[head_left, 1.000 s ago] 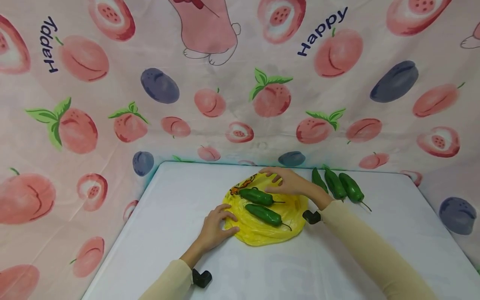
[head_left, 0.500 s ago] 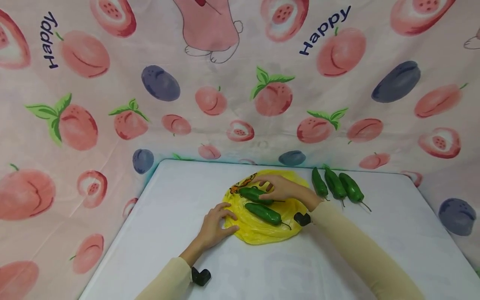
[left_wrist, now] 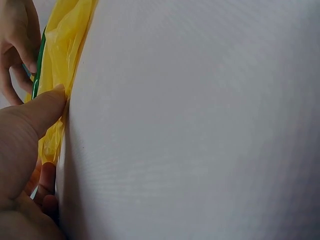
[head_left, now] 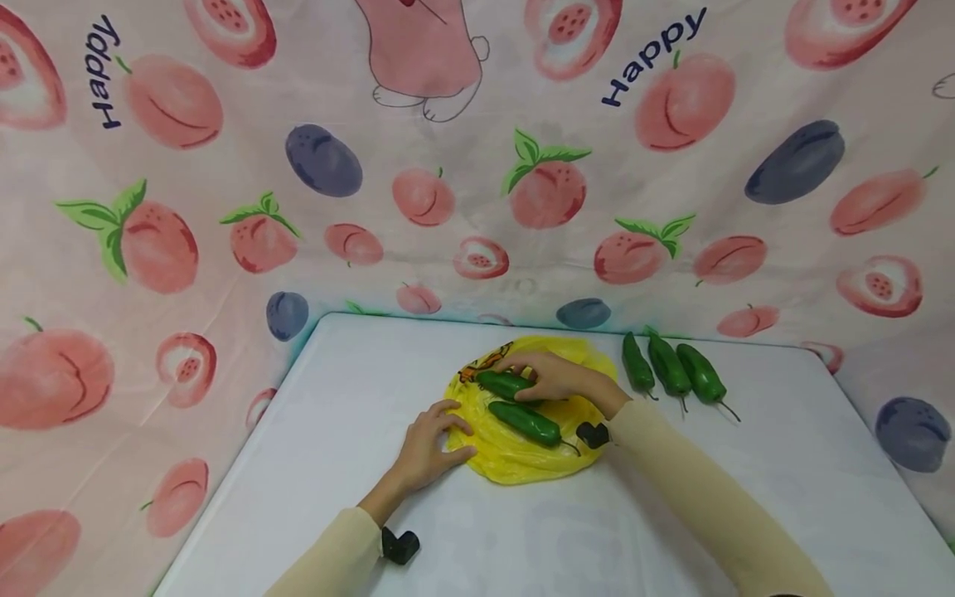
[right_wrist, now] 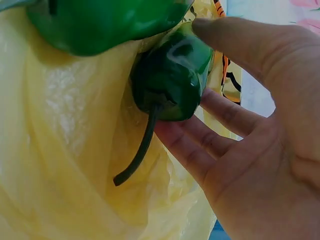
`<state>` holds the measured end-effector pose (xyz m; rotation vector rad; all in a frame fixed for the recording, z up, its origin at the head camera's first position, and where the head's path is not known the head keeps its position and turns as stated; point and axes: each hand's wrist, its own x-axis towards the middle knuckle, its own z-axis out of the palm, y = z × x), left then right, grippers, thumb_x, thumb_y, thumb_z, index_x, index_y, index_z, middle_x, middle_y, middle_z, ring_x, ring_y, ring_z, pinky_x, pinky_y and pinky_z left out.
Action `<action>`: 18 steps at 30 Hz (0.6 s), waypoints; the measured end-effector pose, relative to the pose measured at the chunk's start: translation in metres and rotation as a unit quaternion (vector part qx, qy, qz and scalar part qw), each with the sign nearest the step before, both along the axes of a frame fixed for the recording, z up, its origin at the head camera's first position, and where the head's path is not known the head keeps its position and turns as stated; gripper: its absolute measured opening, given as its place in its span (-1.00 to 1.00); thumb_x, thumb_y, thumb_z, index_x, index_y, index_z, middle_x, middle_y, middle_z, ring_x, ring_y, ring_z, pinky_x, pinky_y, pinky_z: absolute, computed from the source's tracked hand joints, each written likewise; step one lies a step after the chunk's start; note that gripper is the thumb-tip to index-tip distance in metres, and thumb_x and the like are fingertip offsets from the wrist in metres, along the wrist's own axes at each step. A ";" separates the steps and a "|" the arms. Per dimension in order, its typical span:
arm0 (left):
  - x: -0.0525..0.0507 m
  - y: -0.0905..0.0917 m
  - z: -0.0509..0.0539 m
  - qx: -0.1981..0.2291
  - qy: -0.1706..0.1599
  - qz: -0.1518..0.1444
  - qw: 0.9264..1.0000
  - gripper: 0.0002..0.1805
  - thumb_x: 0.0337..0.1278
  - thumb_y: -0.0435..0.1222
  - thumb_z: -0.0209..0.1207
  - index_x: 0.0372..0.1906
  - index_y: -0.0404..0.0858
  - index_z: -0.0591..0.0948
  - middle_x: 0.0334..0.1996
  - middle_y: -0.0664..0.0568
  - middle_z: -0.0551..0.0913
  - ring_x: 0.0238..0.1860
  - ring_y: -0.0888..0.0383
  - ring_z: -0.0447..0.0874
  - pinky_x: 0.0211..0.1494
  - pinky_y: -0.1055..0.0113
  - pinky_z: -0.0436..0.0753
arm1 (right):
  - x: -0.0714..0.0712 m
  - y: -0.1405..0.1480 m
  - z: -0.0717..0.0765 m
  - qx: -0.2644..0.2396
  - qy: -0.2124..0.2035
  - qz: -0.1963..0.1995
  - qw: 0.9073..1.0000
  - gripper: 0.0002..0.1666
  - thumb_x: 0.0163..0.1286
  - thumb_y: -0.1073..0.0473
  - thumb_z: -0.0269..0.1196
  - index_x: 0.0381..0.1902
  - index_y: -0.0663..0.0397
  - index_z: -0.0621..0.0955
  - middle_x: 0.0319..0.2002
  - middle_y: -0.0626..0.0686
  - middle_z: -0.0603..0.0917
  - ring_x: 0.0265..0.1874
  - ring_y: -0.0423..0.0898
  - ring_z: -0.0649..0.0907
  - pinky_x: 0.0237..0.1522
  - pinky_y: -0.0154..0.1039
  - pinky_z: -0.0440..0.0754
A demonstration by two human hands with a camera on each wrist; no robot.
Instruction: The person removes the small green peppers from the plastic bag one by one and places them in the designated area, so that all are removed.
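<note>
The job looks partway: three peppers [head_left: 670, 366] lie on the bench [head_left: 336, 390], two others [head_left: 525, 424] on the yellow bag [head_left: 515, 469], fingers of the right hand [head_left: 550, 378] gripping the farther one, perhaps unlifted, the left hand [head_left: 424, 450] loosely spread at the bag's edge.

The word "Happy" can be read twice, in dark blue letters on the patterned cloth [head_left: 477, 149] at the far side. The right "Happy" [head_left: 654, 56] slants upward to the right, just above a printed peach [head_left: 685, 102]. The left "Happy" [head_left: 103, 73] stands nearly on end, its H lowest, beside another peach [head_left: 175, 101]. Orange-and-black print [head_left: 485, 362] on the yellow bag [head_left: 515, 464] cannot be read.
</note>
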<state>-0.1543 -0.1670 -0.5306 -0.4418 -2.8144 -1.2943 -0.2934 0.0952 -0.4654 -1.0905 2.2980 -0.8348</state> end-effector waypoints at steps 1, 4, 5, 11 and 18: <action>0.000 0.000 0.000 -0.001 0.000 -0.001 1.000 -0.78 0.13 -0.16 0.49 -0.16 -0.07 0.72 0.35 -0.12 0.49 0.39 -0.24 0.37 0.38 -0.38 0.20 | 0.000 -0.001 0.000 0.003 0.000 -0.001 1.000 -0.38 0.43 0.30 0.34 0.41 0.07 0.48 0.32 0.16 0.52 0.24 0.13 0.55 0.22 0.08 0.57; 0.000 0.000 0.000 0.000 0.000 -0.002 1.000 -0.79 0.13 -0.17 0.49 -0.16 -0.07 0.72 0.35 -0.13 0.49 0.40 -0.24 0.36 0.38 -0.38 0.19 | 0.000 -0.002 0.001 0.009 0.001 -0.003 1.000 -0.39 0.42 0.34 0.33 0.40 0.06 0.50 0.33 0.15 0.52 0.25 0.12 0.55 0.22 0.06 0.58; 0.000 0.000 0.001 0.000 0.000 -0.003 1.000 -0.78 0.13 -0.17 0.49 -0.16 -0.07 0.72 0.35 -0.13 0.49 0.40 -0.24 0.36 0.38 -0.38 0.18 | 0.000 -0.002 0.001 0.009 0.001 -0.002 1.000 -0.39 0.42 0.35 0.33 0.39 0.06 0.50 0.34 0.14 0.52 0.25 0.12 0.55 0.22 0.05 0.58; 0.000 0.000 0.002 0.002 0.000 -0.002 1.000 -0.79 0.13 -0.18 0.49 -0.16 -0.07 0.72 0.36 -0.13 0.49 0.40 -0.25 0.36 0.38 -0.38 0.18 | -0.001 -0.001 0.001 0.009 0.006 0.009 1.000 -0.43 0.40 0.40 0.33 0.35 0.06 0.56 0.36 0.11 0.53 0.23 0.11 0.56 0.19 0.03 0.60; 0.000 0.000 0.000 0.003 0.002 -0.002 1.000 -0.79 0.14 -0.17 0.48 -0.17 -0.06 0.72 0.35 -0.12 0.49 0.38 -0.25 0.37 0.37 -0.38 0.20 | -0.001 -0.001 0.000 0.011 0.006 0.010 1.000 -0.45 0.40 0.38 0.34 0.33 0.05 0.58 0.35 0.10 0.54 0.22 0.11 0.56 0.18 0.03 0.61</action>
